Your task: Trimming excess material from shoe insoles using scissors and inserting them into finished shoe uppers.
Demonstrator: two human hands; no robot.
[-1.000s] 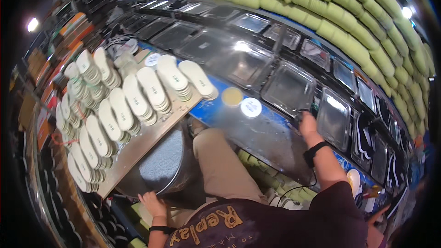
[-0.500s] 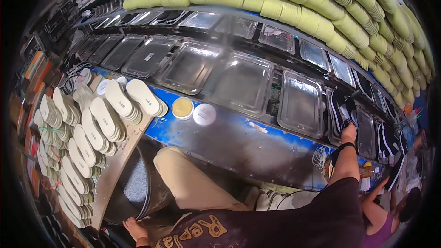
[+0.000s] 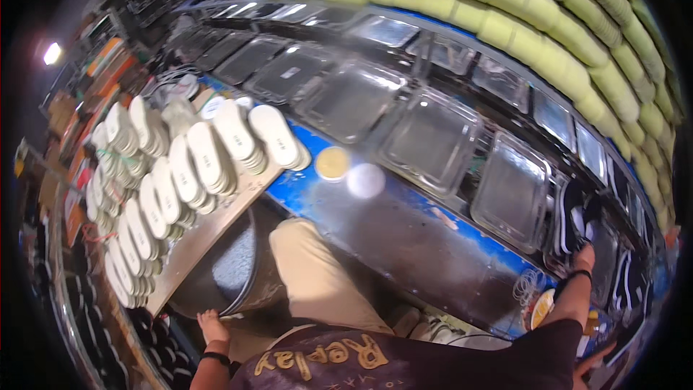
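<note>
At the right, my right hand [image 3: 583, 254] is closed on a black-and-white shoe upper [image 3: 572, 220] that lies over one of the trays; its fingertips are partly hidden by the dark fabric. My left hand [image 3: 213, 326] is low at the left, fingers stretched out beside the rim of a dark round bin [image 3: 254, 260]. The bin lies between my left hand and the bench, with something pale grey showing inside it. Cream insoles [image 3: 189, 173] stand in several stacks on a wooden board [image 3: 180, 274] to the left.
Clear-rimmed trays [image 3: 433, 141] run along a rack behind the blue bench [image 3: 390, 238]. An open yellow-filled tub [image 3: 333, 164] and a white lid [image 3: 366, 180] sit on the bench. Looped wire [image 3: 529, 287] lies near my right forearm. Green rolls [image 3: 462, 18] are stacked at the back. Another person's arm [image 3: 595, 362] shows lower right.
The view has swung left and tilted, so the bench and trays appear shifted right. My right hand stays at the black-and-white uppers, and my left hand remains by the bin rim.
</note>
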